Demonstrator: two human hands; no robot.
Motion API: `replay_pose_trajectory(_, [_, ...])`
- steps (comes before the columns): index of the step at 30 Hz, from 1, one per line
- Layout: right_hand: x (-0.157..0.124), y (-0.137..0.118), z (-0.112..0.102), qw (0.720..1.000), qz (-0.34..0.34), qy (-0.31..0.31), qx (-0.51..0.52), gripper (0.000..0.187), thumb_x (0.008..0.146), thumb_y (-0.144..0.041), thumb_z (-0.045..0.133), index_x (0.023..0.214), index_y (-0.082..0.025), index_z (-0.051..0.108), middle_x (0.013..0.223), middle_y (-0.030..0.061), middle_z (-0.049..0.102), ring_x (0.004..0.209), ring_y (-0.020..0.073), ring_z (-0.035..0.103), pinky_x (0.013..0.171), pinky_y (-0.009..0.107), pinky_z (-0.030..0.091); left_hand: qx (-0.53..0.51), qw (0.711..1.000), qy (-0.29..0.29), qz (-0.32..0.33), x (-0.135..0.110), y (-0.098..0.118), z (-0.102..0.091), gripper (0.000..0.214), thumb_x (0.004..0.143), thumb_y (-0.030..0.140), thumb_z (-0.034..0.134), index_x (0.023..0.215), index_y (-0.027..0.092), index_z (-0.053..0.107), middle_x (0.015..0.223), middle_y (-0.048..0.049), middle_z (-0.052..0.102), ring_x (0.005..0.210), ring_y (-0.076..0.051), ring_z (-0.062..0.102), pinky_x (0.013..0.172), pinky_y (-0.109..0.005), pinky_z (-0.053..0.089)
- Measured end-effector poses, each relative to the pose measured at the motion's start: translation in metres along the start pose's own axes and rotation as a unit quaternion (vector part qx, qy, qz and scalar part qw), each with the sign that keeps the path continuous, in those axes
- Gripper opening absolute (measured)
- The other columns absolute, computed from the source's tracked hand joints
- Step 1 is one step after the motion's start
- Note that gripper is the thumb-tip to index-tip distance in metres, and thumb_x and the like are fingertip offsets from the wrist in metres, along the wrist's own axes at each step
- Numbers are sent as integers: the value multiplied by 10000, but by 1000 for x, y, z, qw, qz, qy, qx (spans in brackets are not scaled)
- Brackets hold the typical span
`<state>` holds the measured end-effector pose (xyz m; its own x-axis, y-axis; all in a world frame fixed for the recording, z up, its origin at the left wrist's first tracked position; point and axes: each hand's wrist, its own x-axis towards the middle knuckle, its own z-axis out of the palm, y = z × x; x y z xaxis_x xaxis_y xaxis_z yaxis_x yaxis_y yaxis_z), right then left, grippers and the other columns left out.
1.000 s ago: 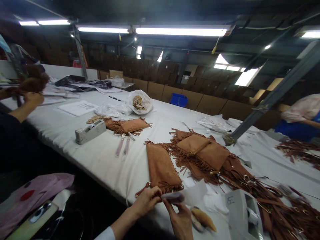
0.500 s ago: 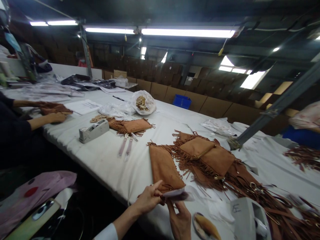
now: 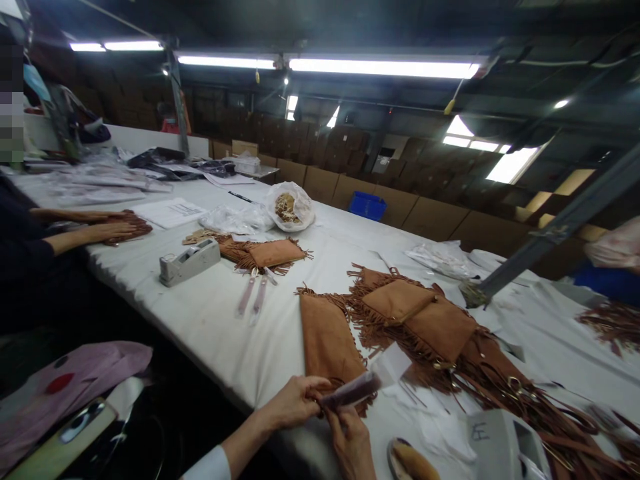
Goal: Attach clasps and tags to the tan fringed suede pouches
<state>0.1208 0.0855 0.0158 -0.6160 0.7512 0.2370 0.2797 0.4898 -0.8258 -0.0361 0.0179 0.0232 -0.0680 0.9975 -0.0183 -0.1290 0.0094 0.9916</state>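
At the near edge of the white table (image 3: 210, 313), my left hand (image 3: 293, 403) and my right hand (image 3: 353, 443) both pinch a narrow brown strap wrapped in thin translucent paper (image 3: 357, 387). The strap tilts up to the right. Just beyond my hands lies a flat tan suede fringed bag (image 3: 327, 337). To its right sits a pile of the same fringed bags (image 3: 420, 317) with loose straps and metal rings trailing off right.
A grey tape dispenser (image 3: 189, 261) stands mid-left, another (image 3: 500, 443) at the bottom right beside a brush (image 3: 413, 461). More fringed bags (image 3: 267, 253), plastic bags (image 3: 290, 205) and papers lie farther back. A co-worker's hands (image 3: 107, 228) rest on the table's left. A phone (image 3: 65, 437) lies lower left.
My hands have twisted the wrapped strap so its right end points upward. The co-worker's hands came down from holding something up and now lie flat on the table.
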Motion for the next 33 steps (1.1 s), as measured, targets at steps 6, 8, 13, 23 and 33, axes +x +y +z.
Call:
replay_pose_trajectory(6, [14,-14,-18,991,103,-13,86,442,744,-580,623,913,-195,760,899,95,755,837,275,691,739,322,551,52,999,9,-1,1,12,-1,579,644,55,508,1212,150,566,965,-73,717,760,-182,668,686,-275,520])
replay_pose_trajectory(8, [20,-15,-24,985,143,-4,101,447,701,-594,656,810,-176,768,792,92,753,764,277,685,697,325,540,111,994,11,5,1,15,-1,571,673,59,493,1232,161,553,926,-55,720,717,-158,656,675,-253,507])
replay_pose_trajectory(13, [26,-19,-29,962,205,1,180,464,645,-600,704,711,-144,758,673,71,722,637,230,639,627,298,510,193,981,17,24,1,14,-1,345,770,126,466,1069,178,629,845,-20,704,629,-127,620,624,-219,482])
replay_pose_trajectory(23, [25,-22,-18,953,211,42,215,435,628,-567,739,709,-140,749,641,52,691,613,196,603,575,264,483,200,977,62,46,2,6,-6,169,806,167,481,907,200,613,745,16,666,697,-140,622,664,-218,445])
replay_pose_trajectory(33, [24,-10,1,962,183,-8,204,488,674,-579,694,872,-138,751,808,99,744,806,276,676,744,344,533,170,982,81,29,5,1,-3,227,782,139,462,980,194,559,707,13,689,638,-149,667,584,-211,478])
